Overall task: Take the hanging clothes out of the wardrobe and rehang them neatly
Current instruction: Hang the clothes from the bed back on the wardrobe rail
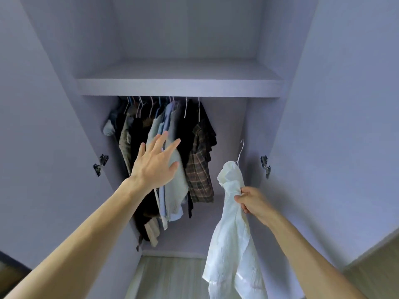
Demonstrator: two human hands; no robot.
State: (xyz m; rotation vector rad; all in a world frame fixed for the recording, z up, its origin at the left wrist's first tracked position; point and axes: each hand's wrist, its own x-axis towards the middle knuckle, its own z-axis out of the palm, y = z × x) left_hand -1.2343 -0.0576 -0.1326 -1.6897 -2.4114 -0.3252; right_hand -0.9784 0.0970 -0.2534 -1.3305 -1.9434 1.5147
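Holding the white shirt (233, 244) pinched in my right hand (252, 200), right of the plaid shirt (199, 171), I keep my left hand (155, 165) flat and empty before the hanging clothes (170, 201). Recommended: push these leftward, then lift the hanger hook (241, 151) into the gap.

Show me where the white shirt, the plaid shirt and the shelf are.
white shirt (233, 244), head view, crinkled body fabric.
plaid shirt (198, 173), head view, middle of its hanging panel.
shelf (179, 87), head view, bare front edge.
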